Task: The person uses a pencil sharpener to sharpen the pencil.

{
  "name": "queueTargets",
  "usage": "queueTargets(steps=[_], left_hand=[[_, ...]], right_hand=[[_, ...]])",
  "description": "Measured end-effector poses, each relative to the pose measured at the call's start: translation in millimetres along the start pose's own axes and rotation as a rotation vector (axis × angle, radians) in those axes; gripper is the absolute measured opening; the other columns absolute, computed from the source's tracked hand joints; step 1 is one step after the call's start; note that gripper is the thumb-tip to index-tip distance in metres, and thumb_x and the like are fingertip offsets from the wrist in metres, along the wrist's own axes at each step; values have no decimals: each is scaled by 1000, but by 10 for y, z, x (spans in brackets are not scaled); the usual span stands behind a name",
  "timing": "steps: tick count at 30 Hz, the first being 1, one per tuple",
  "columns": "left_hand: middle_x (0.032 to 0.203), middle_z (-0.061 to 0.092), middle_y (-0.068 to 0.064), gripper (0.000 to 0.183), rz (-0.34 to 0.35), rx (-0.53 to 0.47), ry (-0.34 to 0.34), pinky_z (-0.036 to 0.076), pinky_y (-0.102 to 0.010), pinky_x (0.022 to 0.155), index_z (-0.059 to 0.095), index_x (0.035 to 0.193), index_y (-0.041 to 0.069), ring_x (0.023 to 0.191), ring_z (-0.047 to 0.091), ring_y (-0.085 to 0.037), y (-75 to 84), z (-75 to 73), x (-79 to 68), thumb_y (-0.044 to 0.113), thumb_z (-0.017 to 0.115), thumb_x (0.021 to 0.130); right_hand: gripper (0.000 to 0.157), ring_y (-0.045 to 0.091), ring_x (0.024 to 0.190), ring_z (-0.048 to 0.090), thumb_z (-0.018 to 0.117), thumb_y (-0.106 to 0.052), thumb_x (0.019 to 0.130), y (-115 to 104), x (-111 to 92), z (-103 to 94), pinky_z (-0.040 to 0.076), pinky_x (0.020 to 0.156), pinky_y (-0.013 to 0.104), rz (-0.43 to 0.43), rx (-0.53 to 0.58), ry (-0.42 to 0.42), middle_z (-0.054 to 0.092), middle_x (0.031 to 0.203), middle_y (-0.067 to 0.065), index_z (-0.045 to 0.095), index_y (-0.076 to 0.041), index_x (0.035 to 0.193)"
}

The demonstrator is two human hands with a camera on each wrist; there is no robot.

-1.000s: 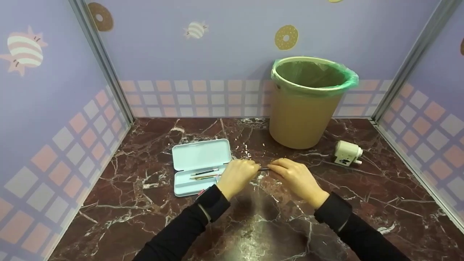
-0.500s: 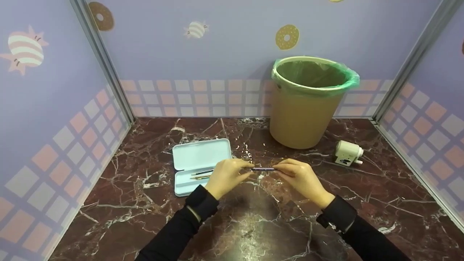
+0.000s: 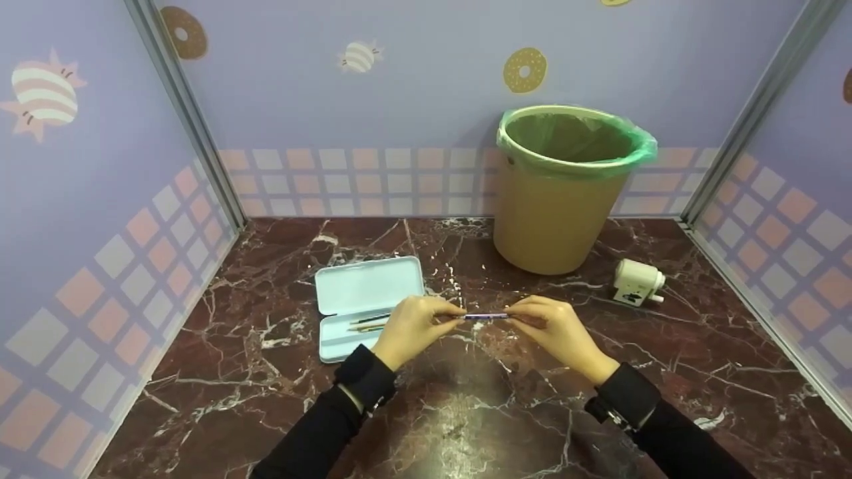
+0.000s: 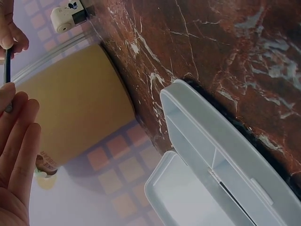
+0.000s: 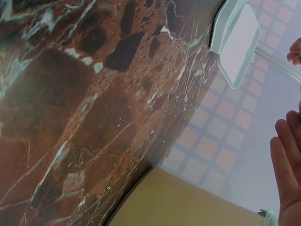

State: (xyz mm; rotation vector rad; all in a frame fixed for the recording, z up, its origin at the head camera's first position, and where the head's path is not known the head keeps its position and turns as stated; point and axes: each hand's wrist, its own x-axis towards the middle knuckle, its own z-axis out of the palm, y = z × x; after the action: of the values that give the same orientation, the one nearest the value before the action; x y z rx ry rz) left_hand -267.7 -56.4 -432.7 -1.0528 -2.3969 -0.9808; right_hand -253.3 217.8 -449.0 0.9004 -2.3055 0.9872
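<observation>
Pencil [image 3: 486, 316], slim and purplish, is held crosswise between my two hands, lifted above the marble-patterned tabletop [image 3: 506, 426], to the right of the pale blue pencil case [image 3: 369, 283] and in front of the bin [image 3: 559, 213]. My left hand [image 3: 413, 326] pinches one end between thumb and forefinger, its other fingers fairly straight in the left wrist view; my right hand [image 3: 556, 326] pinches the opposite end, leaving the middle bare. I judge it almost weightless and stiff, so a light fingertip pinch should do. Its narrow, smooth-looking barrel could roll or slip if only one end is held loosely. I can't tell which end carries a point, since my fingers cover both; any sharpened lead would probably be brittle, so I'd rather hold the barrel just behind it than press on the tip. For a one-handed hold, the bare middle looks the best place, with thumb and forefinger on opposite sides, well balanced and away from both ends.
</observation>
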Motion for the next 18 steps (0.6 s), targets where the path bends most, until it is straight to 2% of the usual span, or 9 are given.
queueTargets(steps=[4, 8, 12, 18], left_hand=[[96, 81, -9, 14, -5, 0, -9, 62, -28, 76, 80, 101, 9, 80, 77, -19, 4, -13, -10, 10, 77, 87], [98, 81, -10, 14, -19, -10, -21, 63, -31, 77, 80, 101, 8, 82, 78, -21, -5, -22, -36, 10, 77, 88], [97, 81, -8, 14, -10, 18, -25, 62, -30, 77, 80, 100, 9, 81, 78, -20, -17, -15, -62, 12, 78, 87], [94, 81, -6, 15, 2, 34, -18, 62, -32, 75, 81, 99, 10, 79, 77, -16, -26, 7, -80, 11, 80, 85]], right_hand=[[27, 20, 86, 76, 81, 0, 82, 52, -14, -55, 57, 79, 12, 4, -31, -31, 78, 101, 7, 79, -5, 108], [31, 23, 92, 77, 84, -3, 78, 181, -38, -158, 62, 85, 29, 21, -110, -31, 80, 104, 8, 78, -5, 109], [30, 27, 96, 76, 85, -5, 78, 385, -89, -326, 61, 89, 42, 87, -173, -12, 80, 106, 11, 78, -4, 108], [32, 37, 99, 75, 82, -3, 81, 758, -199, -691, 59, 89, 51, 202, -281, 13, 77, 109, 21, 75, 3, 111]])
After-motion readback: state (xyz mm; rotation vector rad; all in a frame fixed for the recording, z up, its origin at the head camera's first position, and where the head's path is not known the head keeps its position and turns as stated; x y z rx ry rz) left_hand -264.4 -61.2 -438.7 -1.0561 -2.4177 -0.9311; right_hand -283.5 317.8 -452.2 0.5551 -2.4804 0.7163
